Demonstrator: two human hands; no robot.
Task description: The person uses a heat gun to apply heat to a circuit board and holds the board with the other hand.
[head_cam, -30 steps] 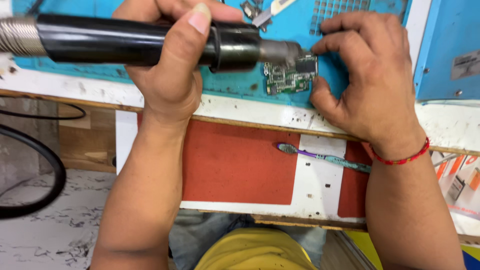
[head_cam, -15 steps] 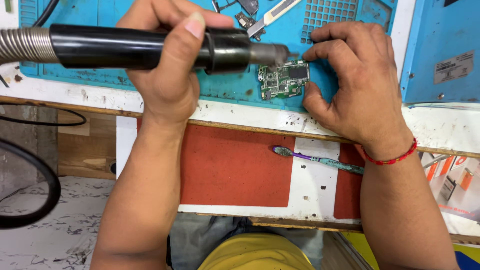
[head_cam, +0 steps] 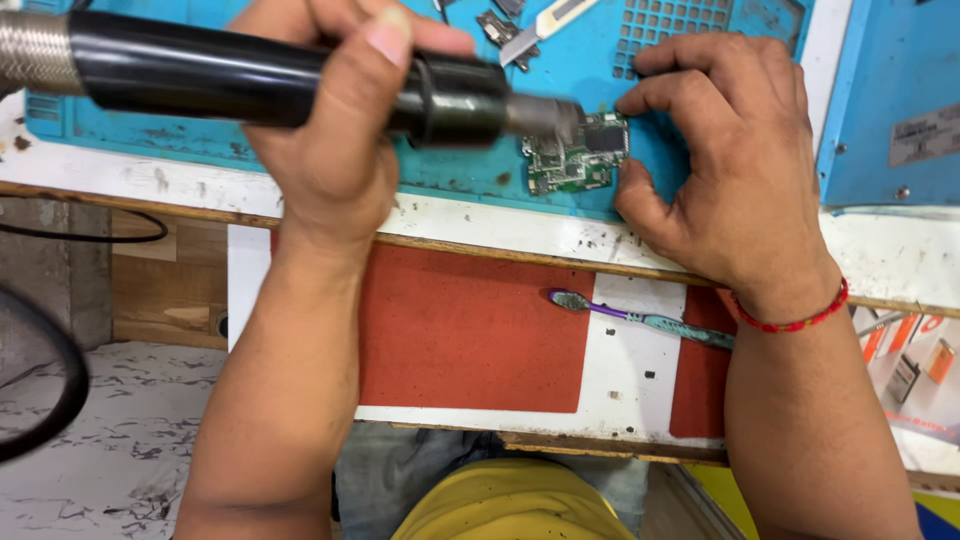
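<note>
The left hand (head_cam: 335, 150) is wrapped around a hot-air wand (head_cam: 290, 80), nozzle over the board (head_cam: 577, 155) at upper centre. The right hand (head_cam: 730, 170) pinches the board's edge on the blue mat (head_cam: 300, 150). Heating seems underway; next calls for a steady nozzle.

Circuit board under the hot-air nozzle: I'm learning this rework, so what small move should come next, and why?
Probably keep the nozzle hovering over the circuit board's left half, circling slightly. The left hand grips the black handpiece with its tip at the board's edge, while the right hand's fingertips pin the board on the blue mat close to the heat, so they should stay clear.
</note>
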